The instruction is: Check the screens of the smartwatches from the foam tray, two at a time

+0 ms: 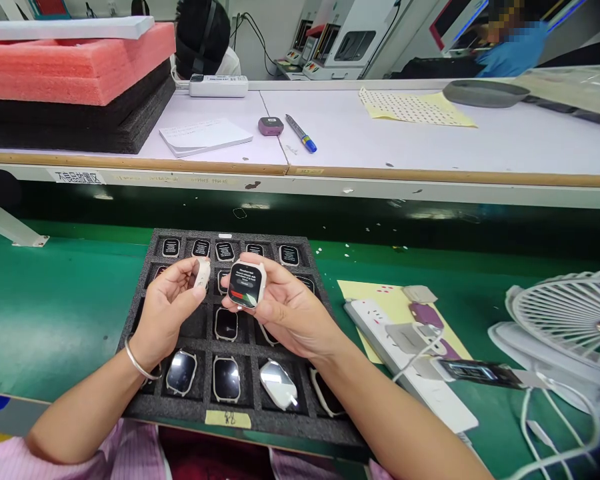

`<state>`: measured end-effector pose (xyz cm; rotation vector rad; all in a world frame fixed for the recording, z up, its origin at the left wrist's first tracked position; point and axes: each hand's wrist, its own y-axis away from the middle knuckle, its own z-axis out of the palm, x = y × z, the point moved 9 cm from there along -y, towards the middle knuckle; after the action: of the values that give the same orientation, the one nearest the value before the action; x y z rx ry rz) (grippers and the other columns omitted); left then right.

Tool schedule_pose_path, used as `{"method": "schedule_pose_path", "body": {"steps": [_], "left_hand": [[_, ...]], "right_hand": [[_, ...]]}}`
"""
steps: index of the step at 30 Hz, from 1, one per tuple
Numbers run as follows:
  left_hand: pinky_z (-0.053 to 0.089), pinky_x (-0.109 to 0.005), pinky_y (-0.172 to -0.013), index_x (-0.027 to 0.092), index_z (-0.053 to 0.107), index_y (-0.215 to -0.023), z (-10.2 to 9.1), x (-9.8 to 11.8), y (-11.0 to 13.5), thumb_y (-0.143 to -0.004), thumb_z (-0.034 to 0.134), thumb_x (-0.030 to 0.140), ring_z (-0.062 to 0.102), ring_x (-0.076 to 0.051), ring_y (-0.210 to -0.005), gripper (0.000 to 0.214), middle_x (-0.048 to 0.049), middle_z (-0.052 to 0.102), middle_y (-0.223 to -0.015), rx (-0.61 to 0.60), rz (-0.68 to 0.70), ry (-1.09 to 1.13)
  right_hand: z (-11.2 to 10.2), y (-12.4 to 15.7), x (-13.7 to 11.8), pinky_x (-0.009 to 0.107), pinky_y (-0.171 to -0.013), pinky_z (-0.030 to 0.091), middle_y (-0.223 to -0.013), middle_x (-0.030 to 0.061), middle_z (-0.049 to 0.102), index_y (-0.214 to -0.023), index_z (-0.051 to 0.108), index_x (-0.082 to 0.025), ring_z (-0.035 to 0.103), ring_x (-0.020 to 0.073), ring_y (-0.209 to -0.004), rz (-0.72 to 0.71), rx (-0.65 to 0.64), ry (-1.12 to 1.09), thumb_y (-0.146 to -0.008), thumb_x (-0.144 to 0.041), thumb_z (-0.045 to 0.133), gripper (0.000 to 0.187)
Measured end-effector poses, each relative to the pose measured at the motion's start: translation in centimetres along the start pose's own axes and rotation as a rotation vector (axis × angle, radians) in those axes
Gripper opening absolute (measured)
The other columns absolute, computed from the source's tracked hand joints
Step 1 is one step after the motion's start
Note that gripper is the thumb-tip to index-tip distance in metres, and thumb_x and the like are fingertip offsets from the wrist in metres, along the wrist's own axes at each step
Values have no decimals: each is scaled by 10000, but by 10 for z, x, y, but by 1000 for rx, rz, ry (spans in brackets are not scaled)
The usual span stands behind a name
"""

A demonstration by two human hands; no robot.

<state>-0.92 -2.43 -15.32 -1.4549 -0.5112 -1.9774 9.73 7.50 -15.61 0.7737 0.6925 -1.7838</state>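
Note:
My right hand (pixel 295 310) grips a smartwatch body (pixel 247 283) by its edges, its lit screen facing me with white text and a red mark. Between the thumb and fingers of my left hand (pixel 173 300) is another smartwatch body (pixel 203 273), turned edge-on so its screen is hardly seen. Both hands are above a dark foam tray (pixel 230 419) with square pockets. Several strapless watches lie in it: the back row shows lit text, while a front-row watch (pixel 227 380) has a dark screen. One watch (pixel 279 385) lies tilted in its pocket. My forearms hide some pockets.
At right, a white power strip (pixel 415 373) with plugs and cables lies near a white fan (pixel 575 320) on the green bench (pixel 55 300). The raised shelf holds foam sheets (pixel 80 73), a notepad (pixel 205 137), a marker (pixel 301 133) and a purple device (pixel 271 126). A person in blue (pixel 515 50) is behind.

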Motion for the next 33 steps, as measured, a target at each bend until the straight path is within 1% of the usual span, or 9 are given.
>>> {"method": "schedule_pose_path", "body": {"steps": [8, 13, 16, 19, 21, 25, 29, 31, 33], "left_hand": [[518, -261, -910, 243, 785, -1009, 1, 0, 0, -732, 832, 318, 660, -148, -919, 291, -27, 755, -1058, -24, 17, 2], [520, -231, -871, 214, 766, -1026, 2, 0, 0, -741, 822, 299, 639, -119, -865, 302, -31, 741, -1016, -41, 27, -16], [531, -216, -718, 173, 724, -1016, 4, 1, 0, -737, 807, 275, 602, -91, -719, 308, -37, 718, -958, -41, 25, -39], [458, -196, -488, 174, 637, -1012, 7, -2, -1, -728, 786, 226, 523, -62, -543, 325, -7, 685, -875, -50, -5, -98], [416, -182, -438, 189, 577, -1029, 9, -3, -1, -717, 781, 187, 507, -57, -507, 373, 9, 681, -836, -53, -10, -158], [478, -184, -534, 198, 524, -1069, 8, -8, -4, -703, 777, 155, 610, -90, -645, 447, -17, 706, -900, -37, -14, -220], [539, -231, -685, 187, 487, -1290, 6, -13, -5, -707, 768, 164, 669, -143, -850, 647, -65, 705, -1050, -49, -46, -246], [542, -238, -702, 187, 477, -1351, 6, -13, -5, -723, 751, 170, 664, -145, -869, 685, -80, 691, -1111, -58, -55, -254], [536, -230, -662, 193, 486, -1372, 7, -12, -4, -744, 726, 179, 648, -120, -796, 672, -80, 676, -1138, -58, -67, -244]], "right_hand": [[-2, 1, 0, 452, -963, 593, -1078, 13, 733, -1182, 709, -356, 700, 207, -1102, -1, 3, 32, -746, -299, 877, 471], [2, 1, -1, 413, -953, 598, -1084, 0, 744, -1180, 711, -362, 717, 178, -1043, 4, -11, 25, -750, -294, 874, 465], [2, 1, -2, 375, -925, 604, -1102, -5, 756, -1165, 711, -351, 737, 154, -953, 15, 7, 4, -744, -276, 879, 459], [-3, 1, 1, 342, -885, 606, -1111, 11, 766, -1174, 689, -318, 759, 148, -869, 73, 65, -3, -768, -290, 859, 441], [-9, 0, 6, 339, -864, 605, -1064, 31, 775, -1208, 657, -281, 770, 164, -849, 123, 117, 6, -793, -308, 832, 451], [-22, 0, 15, 363, -860, 596, -1038, 43, 778, -1295, 583, -253, 778, 192, -843, 195, 229, -5, -815, -213, 759, 513], [-29, -1, 18, 304, -744, 576, -1075, 76, 781, -1298, 573, -223, 760, 170, -775, 222, 279, -10, -789, -139, 707, 533], [-29, -2, 18, 270, -671, 550, -1060, 83, 785, -1270, 589, -212, 735, 145, -714, 219, 278, -1, -783, -137, 711, 507], [-29, -2, 17, 261, -638, 532, -1050, 83, 787, -1232, 608, -208, 713, 133, -680, 207, 268, 8, -775, -136, 723, 478]]}}
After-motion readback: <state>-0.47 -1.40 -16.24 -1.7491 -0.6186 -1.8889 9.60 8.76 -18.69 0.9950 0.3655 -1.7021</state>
